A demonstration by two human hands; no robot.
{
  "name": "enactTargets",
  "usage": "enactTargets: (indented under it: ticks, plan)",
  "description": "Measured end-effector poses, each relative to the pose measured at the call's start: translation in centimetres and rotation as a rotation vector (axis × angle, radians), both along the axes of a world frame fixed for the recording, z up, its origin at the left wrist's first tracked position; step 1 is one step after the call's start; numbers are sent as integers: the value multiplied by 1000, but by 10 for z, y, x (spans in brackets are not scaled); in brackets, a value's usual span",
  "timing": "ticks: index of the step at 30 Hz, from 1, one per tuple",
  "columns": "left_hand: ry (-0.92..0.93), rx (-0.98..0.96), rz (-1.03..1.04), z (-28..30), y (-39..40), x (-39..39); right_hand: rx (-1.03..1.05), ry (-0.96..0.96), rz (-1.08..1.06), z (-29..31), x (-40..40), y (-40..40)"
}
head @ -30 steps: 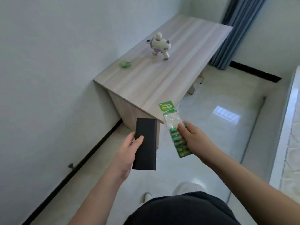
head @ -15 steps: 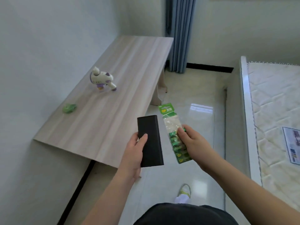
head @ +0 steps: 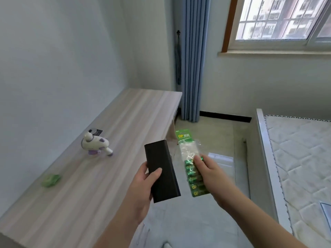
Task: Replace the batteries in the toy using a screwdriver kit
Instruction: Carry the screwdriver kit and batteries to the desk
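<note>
We still grip black case [head: 162, 171] in left hand [head: 143, 187], battery pack [head: 192, 169] in right hand [head: 210, 173]; table [head: 107, 158] with toy [head: 95, 144] now closer.

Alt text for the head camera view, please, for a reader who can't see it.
A person's left hand holds a black box and the right hand a green battery pack, beside a long wooden table. On it stand a white and purple toy and a small green object; a mattress lies right.
</note>
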State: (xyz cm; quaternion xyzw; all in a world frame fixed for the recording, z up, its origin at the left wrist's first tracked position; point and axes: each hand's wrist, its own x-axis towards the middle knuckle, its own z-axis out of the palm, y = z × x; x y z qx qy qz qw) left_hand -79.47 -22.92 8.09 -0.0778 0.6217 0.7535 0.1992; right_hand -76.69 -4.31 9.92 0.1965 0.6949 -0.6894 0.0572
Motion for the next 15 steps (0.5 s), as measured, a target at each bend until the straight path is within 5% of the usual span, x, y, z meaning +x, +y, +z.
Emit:
enactTargets:
  ticks: [15]
  plan:
    - [186, 218, 100, 33, -61, -182, 12, 71, 196, 39, -227, -67]
